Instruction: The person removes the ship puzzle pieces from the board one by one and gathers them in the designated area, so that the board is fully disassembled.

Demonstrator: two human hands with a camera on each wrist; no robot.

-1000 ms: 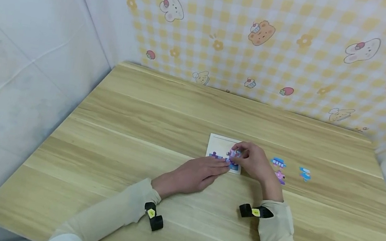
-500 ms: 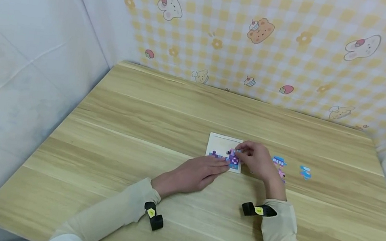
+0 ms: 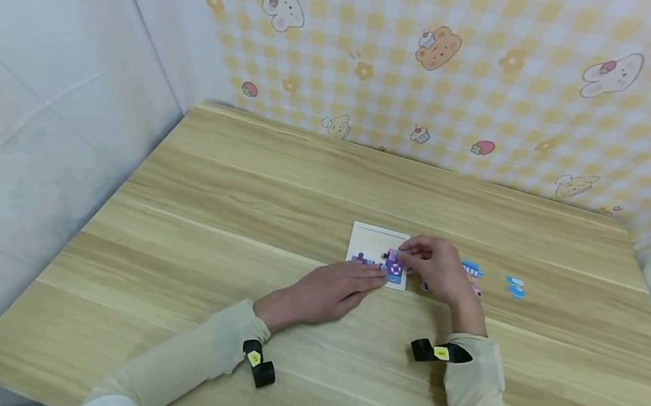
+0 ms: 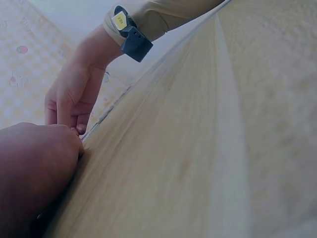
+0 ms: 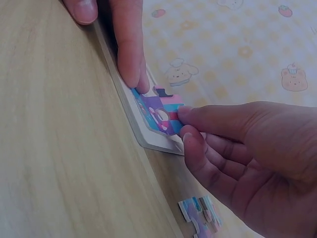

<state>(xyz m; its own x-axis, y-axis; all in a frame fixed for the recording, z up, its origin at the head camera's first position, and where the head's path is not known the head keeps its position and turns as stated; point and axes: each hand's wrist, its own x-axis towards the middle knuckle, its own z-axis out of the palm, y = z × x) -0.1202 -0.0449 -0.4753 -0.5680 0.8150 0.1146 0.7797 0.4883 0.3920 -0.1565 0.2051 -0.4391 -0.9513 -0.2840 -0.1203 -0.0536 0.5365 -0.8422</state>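
Note:
A small white puzzle tray (image 3: 369, 238) lies on the table, with purple and blue jigsaw pieces along its near side. My left hand (image 3: 332, 293) rests flat, its straight fingers (image 5: 128, 49) pressing on the pieces at the tray's near edge. Over the tray's right side, my right hand (image 3: 439, 269) pinches a pink, purple and blue puzzle piece (image 5: 171, 110) between thumb and index finger. That piece sits against the laid ones, its outer edge tilted up a little in the right wrist view. In the left wrist view the left hand (image 4: 37, 168) hides the tray.
Right of the tray lie several loose puzzle pieces: a blue one (image 3: 472, 269), a pink one partly behind the right wrist, and a light blue pair (image 3: 516, 288) farther right. A checked cloth (image 3: 347, 41) hangs behind the wooden table (image 3: 243, 171).
My right hand has shifted slightly right and back, uncovering more of the purple piece on the tray while still pinching its edge. The left hand stays in place.

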